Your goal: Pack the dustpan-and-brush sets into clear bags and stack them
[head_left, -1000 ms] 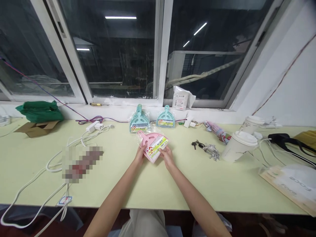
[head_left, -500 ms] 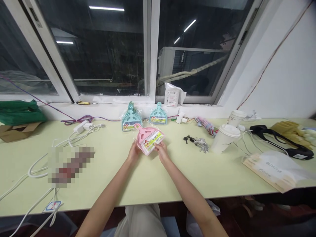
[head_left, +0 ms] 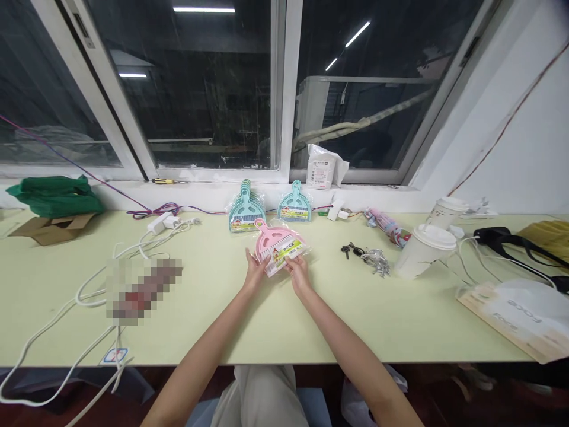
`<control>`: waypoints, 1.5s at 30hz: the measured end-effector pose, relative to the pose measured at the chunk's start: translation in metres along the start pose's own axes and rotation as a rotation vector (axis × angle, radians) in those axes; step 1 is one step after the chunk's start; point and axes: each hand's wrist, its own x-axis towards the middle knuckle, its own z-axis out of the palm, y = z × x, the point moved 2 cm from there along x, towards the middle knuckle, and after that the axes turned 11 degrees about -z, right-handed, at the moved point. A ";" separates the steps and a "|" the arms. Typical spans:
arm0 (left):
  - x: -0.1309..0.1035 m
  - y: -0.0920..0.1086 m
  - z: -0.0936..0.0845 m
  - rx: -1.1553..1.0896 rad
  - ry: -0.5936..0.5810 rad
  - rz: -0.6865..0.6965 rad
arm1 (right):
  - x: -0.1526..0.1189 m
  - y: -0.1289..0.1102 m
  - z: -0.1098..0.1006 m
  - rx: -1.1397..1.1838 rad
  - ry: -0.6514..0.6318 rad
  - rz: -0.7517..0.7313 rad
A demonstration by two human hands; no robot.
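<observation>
With left hand (head_left: 256, 271) and right hand (head_left: 300, 276) above the middle of the pale table (head_left: 275, 338), just nearer than the teal dustpan stack (head_left: 246, 210), held the pink dustpan set (head_left: 269, 235), handle pointing far and left. Seemed best to pinch lightly and evenly, so as not to crease the clear wrapper (head_left: 304, 249). Curled both hands halfway around the near corners, pressing with the right thumb on the label (head_left: 290, 248), with the fingers underneath mostly hidden.

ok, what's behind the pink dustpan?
Farther back: a teal stack to the left, a teal dustpan to the right, then the white wall. The patch of table the pink dustpan covers can't be seen.
</observation>
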 end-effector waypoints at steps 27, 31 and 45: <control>-0.002 0.038 0.036 1.748 0.095 0.695 | 0.005 0.011 -0.003 -0.027 -0.066 0.134; -0.005 0.039 0.039 1.660 0.125 0.746 | 0.009 0.006 -0.005 0.024 -0.043 0.135; -0.014 0.029 0.071 1.639 0.229 0.631 | 0.019 -0.004 -0.015 0.079 0.084 0.034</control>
